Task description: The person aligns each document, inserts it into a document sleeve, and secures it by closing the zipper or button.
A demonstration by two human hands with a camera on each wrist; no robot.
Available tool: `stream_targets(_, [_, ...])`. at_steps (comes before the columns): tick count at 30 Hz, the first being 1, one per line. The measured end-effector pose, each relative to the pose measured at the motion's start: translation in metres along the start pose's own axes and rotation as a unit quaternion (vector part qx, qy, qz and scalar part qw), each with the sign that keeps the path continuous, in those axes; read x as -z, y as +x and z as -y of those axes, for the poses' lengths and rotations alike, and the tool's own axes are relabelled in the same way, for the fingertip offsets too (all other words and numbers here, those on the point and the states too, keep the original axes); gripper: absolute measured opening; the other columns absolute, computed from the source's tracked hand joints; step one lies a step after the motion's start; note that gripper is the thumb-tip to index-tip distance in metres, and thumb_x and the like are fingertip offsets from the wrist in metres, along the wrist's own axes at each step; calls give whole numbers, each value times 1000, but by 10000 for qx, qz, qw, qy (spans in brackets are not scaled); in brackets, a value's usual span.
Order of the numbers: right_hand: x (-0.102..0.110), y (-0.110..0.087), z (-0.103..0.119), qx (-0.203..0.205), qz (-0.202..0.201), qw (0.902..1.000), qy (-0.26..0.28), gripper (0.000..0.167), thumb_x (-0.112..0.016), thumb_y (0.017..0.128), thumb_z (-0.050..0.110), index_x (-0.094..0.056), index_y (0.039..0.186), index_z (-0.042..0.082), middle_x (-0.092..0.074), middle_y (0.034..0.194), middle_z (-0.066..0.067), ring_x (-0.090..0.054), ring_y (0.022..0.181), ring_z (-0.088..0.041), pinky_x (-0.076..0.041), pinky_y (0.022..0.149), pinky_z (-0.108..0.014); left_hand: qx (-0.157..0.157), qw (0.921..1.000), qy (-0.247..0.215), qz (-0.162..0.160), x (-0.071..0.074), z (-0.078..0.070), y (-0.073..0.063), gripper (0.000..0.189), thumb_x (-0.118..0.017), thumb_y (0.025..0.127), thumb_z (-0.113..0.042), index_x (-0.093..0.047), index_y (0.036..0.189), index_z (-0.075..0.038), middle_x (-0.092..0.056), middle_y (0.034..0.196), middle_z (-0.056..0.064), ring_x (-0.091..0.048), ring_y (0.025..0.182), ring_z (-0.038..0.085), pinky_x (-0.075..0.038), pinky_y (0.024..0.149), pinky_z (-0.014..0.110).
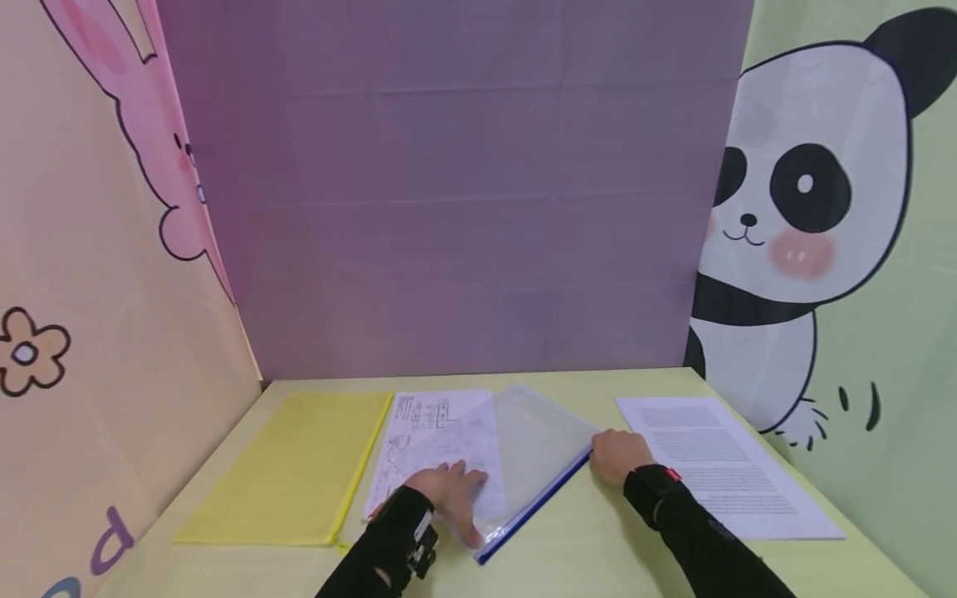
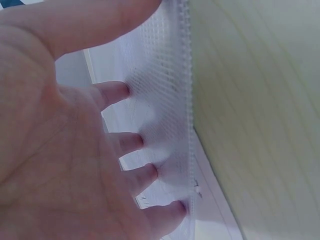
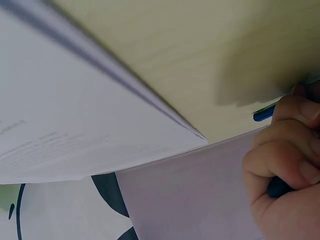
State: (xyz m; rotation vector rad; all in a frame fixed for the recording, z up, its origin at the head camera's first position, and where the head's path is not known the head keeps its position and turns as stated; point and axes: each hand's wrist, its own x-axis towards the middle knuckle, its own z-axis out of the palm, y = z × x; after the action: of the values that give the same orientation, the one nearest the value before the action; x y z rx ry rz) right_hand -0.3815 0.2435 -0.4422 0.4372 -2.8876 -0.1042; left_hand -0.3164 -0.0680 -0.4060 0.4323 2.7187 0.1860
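A clear mesh zip pouch (image 1: 549, 423) with a blue zipper edge (image 1: 534, 507) lies slantwise on the table, overlapping a printed sheet (image 1: 419, 415). On its near left part my left hand (image 1: 451, 494) rests with spread fingers; in the left wrist view the fingertips (image 2: 134, 142) press the mesh near its edge. My right hand (image 1: 619, 457) grips the far right end of the blue zipper edge with curled fingers. A short blue end (image 3: 264, 114) sticks out past those fingers in the right wrist view, and a dark piece (image 3: 278, 187) shows between them.
At the left lies a yellow folder (image 1: 292, 465). A stack of printed paper (image 1: 718, 465) lies at the right, close to the right forearm. A purple panel (image 1: 478, 208) stands behind the table's far edge, with patterned walls on both sides.
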Motion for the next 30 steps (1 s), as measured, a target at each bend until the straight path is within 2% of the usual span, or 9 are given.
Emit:
stream_targets(9, [3,2,-4,28,-40,10000,17,17,-58,88,9,-59,72,5,-61,69,-13,-63,63,-33,-54,57,-53,43,9999,112,-29,-2,2,5,93,-87,73,-50,-45,153,-28,-37,161,11,-32,148,36,-27,118,57])
stream_targets(18, [-4,2,-10,-71,30,10000,19,15,-57,89,8,-60,74,4,-62,70,-14,-64,65,-35,-53,59,-54,-77,9999,132,-17,-1,-1,2,92,-87,74,-50,-46,152,-27,-38,160,12,-34,147,38,-28,117,58])
stream_targets(30, [-2,3,-10,-133,-106,9998,35,17,-55,90,7,-61,75,4,-64,73,-14,-66,68,-36,-54,59,-54,-34,9999,134,91,-1,0,2,93,-85,75,-51,-42,155,-28,-35,162,11,-31,148,37,-26,118,58])
